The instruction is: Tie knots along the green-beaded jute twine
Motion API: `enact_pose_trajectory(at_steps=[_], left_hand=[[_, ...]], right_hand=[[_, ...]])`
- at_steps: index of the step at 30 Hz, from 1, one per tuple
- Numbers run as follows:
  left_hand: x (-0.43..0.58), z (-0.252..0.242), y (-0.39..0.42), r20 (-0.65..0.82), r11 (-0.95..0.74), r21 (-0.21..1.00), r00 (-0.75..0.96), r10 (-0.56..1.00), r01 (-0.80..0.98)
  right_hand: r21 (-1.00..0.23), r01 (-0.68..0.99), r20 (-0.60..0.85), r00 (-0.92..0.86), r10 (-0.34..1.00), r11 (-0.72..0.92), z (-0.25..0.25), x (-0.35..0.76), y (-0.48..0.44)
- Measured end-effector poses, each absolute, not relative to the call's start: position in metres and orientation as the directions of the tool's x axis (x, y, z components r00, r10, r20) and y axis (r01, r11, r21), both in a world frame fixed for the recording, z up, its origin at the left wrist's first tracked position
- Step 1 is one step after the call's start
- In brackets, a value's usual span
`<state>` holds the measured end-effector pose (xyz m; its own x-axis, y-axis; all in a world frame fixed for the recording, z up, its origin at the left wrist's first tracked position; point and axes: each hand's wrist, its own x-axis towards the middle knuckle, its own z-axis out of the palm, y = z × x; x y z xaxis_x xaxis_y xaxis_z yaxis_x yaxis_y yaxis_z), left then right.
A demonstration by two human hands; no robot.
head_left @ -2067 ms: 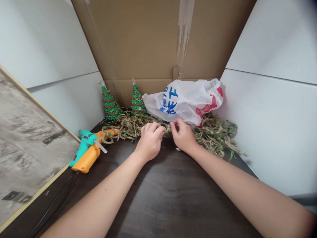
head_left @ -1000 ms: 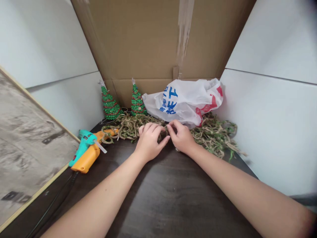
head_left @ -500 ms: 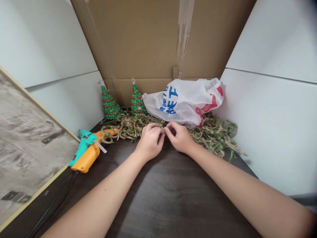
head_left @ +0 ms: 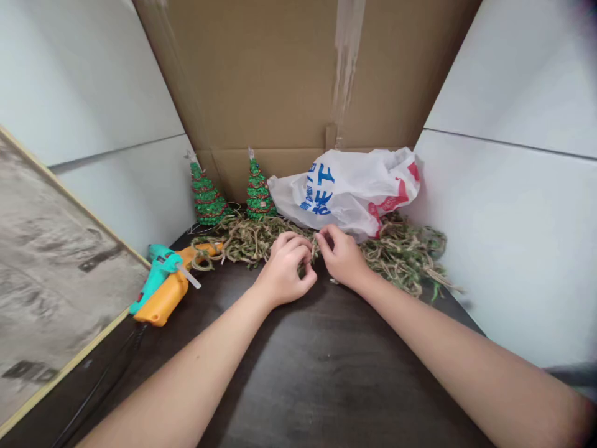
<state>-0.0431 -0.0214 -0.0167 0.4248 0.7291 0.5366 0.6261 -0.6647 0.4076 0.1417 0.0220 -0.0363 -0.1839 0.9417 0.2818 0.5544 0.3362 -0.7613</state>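
A tangled jute twine garland with green leaves (head_left: pixel 247 239) lies along the back of the dark table, bunched to the left and right of my hands. The fingers of my left hand (head_left: pixel 285 267) curl at a short strand of it, the thumb lower down; their tips are partly hidden. Beside it, my right hand (head_left: pixel 344 256) pinches the same twine between thumb and forefinger. A small pale bit (head_left: pixel 334 281) shows on the table under my right hand.
A teal and orange glue gun (head_left: pixel 161 286) lies at left, its cord running toward me. Behind stand two green beaded Christmas trees (head_left: pixel 261 196) and a white plastic bag (head_left: pixel 349 186). A wood-framed board (head_left: pixel 56 280) leans at left. Cardboard (head_left: pixel 256 74) and white panels enclose the table.
My left thumb has dropped away from the right fingertips, and the hands have parted slightly. More of the twine between them shows. The other things stay put.
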Motion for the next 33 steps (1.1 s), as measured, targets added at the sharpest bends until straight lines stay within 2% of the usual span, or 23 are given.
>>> enact_pose_trajectory(at_steps=[5,13,19,24,26,28,33], left_hand=[[-0.042,-0.015,-0.020,0.616,-0.689,0.391,0.382,0.689,0.611],[-0.045,-0.016,-0.016,0.710,-0.601,0.467,0.130,0.692,0.648],[-0.053,-0.019,-0.015,0.698,-0.508,0.582,-0.069,0.713,0.635],[-0.056,-0.024,-0.008,0.563,-0.334,0.710,-0.214,0.798,0.620],[-0.055,-0.023,-0.009,0.540,-0.292,0.694,-0.208,0.815,0.658],[-0.052,-0.021,-0.013,0.578,-0.314,0.632,-0.161,0.800,0.709],[-0.044,-0.015,-0.023,0.606,-0.490,0.368,0.196,0.771,0.791]], right_hand=[[-0.713,0.639,0.226,-0.178,0.958,0.287,-0.033,0.141,0.019],[-0.692,0.679,0.200,-0.144,0.969,0.244,-0.032,0.140,0.022],[-0.682,0.696,0.216,-0.105,0.971,0.227,-0.033,0.141,0.022],[-0.720,0.640,0.276,-0.094,0.956,0.271,-0.035,0.141,0.023],[-0.753,0.581,0.316,-0.093,0.944,0.309,-0.036,0.142,0.023],[-0.760,0.540,0.356,-0.121,0.927,0.363,-0.036,0.142,0.022],[-0.719,0.473,0.449,-0.241,0.860,0.509,-0.038,0.140,0.018]])
